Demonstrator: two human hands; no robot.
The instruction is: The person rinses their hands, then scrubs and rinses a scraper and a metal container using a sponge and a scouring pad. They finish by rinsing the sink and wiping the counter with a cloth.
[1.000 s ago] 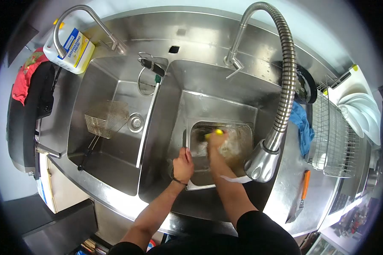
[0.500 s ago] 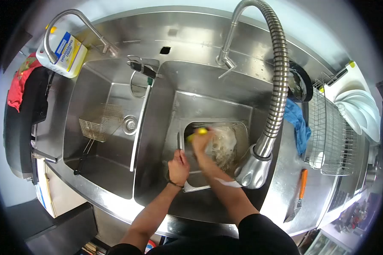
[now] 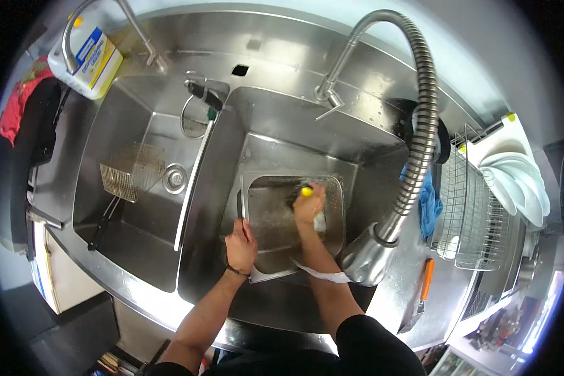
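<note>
A rectangular stainless steel pan [image 3: 276, 274] lies in the right sink basin, with some cloudy water inside it. My left hand [image 3: 240, 252] is closed on the pan's left rim, thumb and fingers along the edge. Over the right part of the pan, my right hand [image 3: 311, 208] is closed round a yellow scrubber [image 3: 306, 191]; most of it is hidden by my fingers. A dark patch shows beside it, too blurred to make out. White foam shows near my right hand. A loose white strip hangs at my right forearm.
The left basin [image 3: 138, 232] holds a wire fry basket [image 3: 128, 172]. A spray hose [image 3: 423, 144] arches down beside my right arm. To the right are a blue cloth [image 3: 428, 203], an orange-handled scraper [image 3: 427, 280] and a wire dish rack [image 3: 473, 207] beside white plates [image 3: 525, 188]. Dishwashing liquid [image 3: 91, 59] stands back left.
My right hand has moved with the scrubber from the pan's left-middle to its right part. The foamy water there is less visible. My left hand keeps its hold; the whole view has shifted slightly.
</note>
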